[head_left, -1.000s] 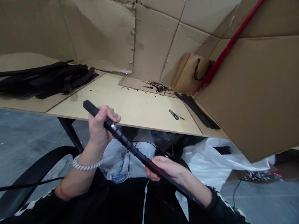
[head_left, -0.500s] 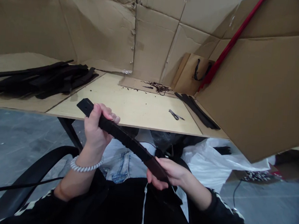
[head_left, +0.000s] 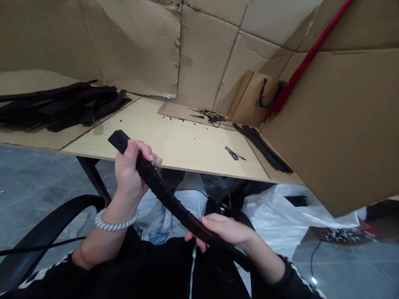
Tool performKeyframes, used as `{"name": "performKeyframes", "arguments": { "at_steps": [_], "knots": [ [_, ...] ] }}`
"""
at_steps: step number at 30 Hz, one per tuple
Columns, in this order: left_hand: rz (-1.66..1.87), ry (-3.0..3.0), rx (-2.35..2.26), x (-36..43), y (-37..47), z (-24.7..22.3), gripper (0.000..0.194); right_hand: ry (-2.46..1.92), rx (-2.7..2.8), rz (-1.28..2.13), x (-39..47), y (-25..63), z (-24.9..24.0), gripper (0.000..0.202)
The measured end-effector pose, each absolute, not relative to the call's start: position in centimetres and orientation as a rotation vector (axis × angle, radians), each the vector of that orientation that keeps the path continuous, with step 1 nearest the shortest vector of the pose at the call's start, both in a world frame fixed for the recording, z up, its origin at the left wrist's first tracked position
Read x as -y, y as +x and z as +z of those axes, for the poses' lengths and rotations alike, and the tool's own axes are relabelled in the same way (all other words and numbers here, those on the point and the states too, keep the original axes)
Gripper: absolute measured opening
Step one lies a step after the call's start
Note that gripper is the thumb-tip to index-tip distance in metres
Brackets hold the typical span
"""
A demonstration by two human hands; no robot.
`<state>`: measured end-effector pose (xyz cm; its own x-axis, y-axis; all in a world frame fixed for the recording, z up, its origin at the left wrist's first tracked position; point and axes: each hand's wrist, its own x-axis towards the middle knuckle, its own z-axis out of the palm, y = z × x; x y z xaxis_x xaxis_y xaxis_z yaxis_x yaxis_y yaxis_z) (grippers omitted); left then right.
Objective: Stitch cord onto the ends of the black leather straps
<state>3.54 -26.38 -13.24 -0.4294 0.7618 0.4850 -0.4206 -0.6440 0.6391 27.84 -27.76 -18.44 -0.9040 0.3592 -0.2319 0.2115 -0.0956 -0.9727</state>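
A long dark strap [head_left: 170,200] with a cord-like wrapping around its middle runs slantwise over my lap, bent in a curve. My left hand [head_left: 130,169] is closed around its upper part; the cut-cornered end with a small hole sticks out beyond the thumb. Lower down, my right hand [head_left: 225,230] grips the strap, thumb side on top and fingertips showing beneath. The strap's far end fades into my dark clothing. On the table beyond lie small thread snips [head_left: 233,153].
A pile of dark straps [head_left: 56,104] covers the table's left side. More straps [head_left: 264,148] lie at right. Tangled brown cord [head_left: 214,118] sits near the cardboard wall [head_left: 207,62], beside a paper bag [head_left: 254,98]. A cardboard panel [head_left: 355,130] overhangs the right; a white plastic sack [head_left: 273,216] stands below.
The strap has gone from nearly straight to curved. My left hand has shifted slightly right, and my right hand has turned flatter over the strap.
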Motion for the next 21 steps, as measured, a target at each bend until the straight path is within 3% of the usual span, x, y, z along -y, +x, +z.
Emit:
{"name": "performKeyframes", "arguments": {
  "at_steps": [3, 7, 11, 13, 15, 18, 21],
  "knots": [
    [2.105, 1.037, -0.557, 26.1, 3.2, -13.4, 0.048, -0.705, 1.78, 2.236, 27.9, 27.5, -19.5, 0.053],
    [2.156, 0.946, -0.706, 25.7, 2.7, -13.8, 0.042, -0.972, 1.621, 1.742, 27.8, 27.3, -20.1, 0.047],
    [2.116, 0.922, -0.663, 25.6, 2.8, -13.9, 0.044, -0.714, 1.655, 2.262, 27.4, 27.6, -20.2, 0.06],
    [2.122, 0.916, -0.633, 25.5, 2.7, -13.8, 0.044, -0.661, 1.7, 2.298, 27.5, 27.9, -20.0, 0.075],
    [2.138, 0.915, -0.641, 25.5, 2.6, -13.8, 0.039, -0.775, 1.862, 1.893, 27.6, 28.1, -19.5, 0.073],
    [2.11, 0.967, -0.647, 25.5, 2.5, -13.7, 0.035, -0.926, 2.103, 1.116, 27.7, 28.4, -18.5, 0.053],
    [2.12, 0.987, -0.655, 25.6, 2.4, -13.7, 0.038, -0.907, 2.224, 0.91, 28.0, 28.6, -17.9, 0.038]
  ]
}}
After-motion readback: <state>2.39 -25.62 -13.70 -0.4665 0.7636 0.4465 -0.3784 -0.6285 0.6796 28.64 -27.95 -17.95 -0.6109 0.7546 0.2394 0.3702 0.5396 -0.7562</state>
